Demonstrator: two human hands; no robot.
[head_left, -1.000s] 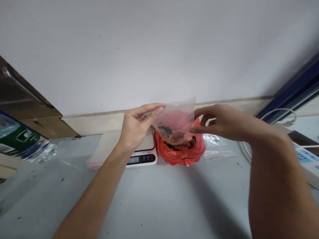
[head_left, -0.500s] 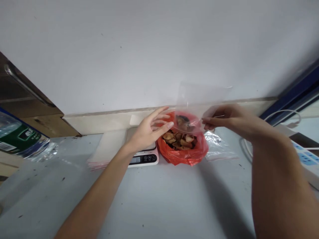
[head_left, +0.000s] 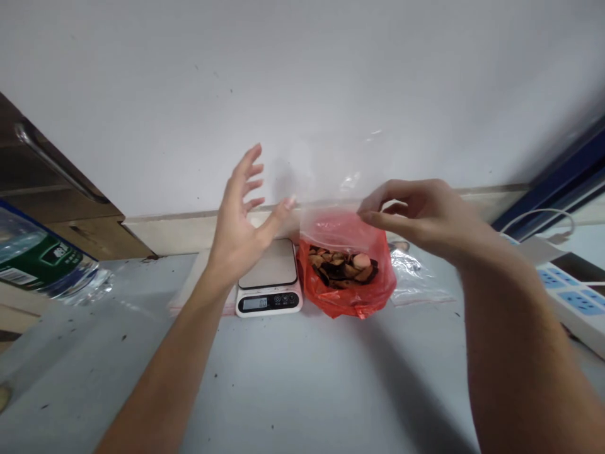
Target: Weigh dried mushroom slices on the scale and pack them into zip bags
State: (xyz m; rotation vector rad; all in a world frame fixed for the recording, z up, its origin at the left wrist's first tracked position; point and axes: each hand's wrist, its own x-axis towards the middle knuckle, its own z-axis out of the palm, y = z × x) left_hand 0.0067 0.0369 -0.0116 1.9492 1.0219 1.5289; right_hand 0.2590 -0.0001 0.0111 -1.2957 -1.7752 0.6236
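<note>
My right hand (head_left: pixel 409 211) pinches a clear plastic bag (head_left: pixel 343 173) at its right side, between thumb and fingers. The bag hangs upright above a red plastic bag (head_left: pixel 345 302), which shows through its lower part. Brown dried slices (head_left: pixel 345 270) lie in the open red bag. My left hand (head_left: pixel 241 221) is raised to the left of the clear bag, fingers apart and holding nothing; its thumb tip comes close to the bag's edge. Below it stands a white kitchen scale (head_left: pixel 271 268) with nothing on its plate; the display seems to read 0.0.
A stack of clear bags (head_left: pixel 189 287) lies left of the scale, partly behind my left forearm. More clear plastic (head_left: pixel 420 280) lies right of the red bag. A large bottle (head_left: pixel 47 258) lies tilted at far left. A power strip (head_left: pixel 574 293) with white cables sits at right; a wall rises behind.
My left hand has moved left and up, uncovering more of the scale. My right hand has shifted left with the clear bag, which now hangs farther left over the red bag.
</note>
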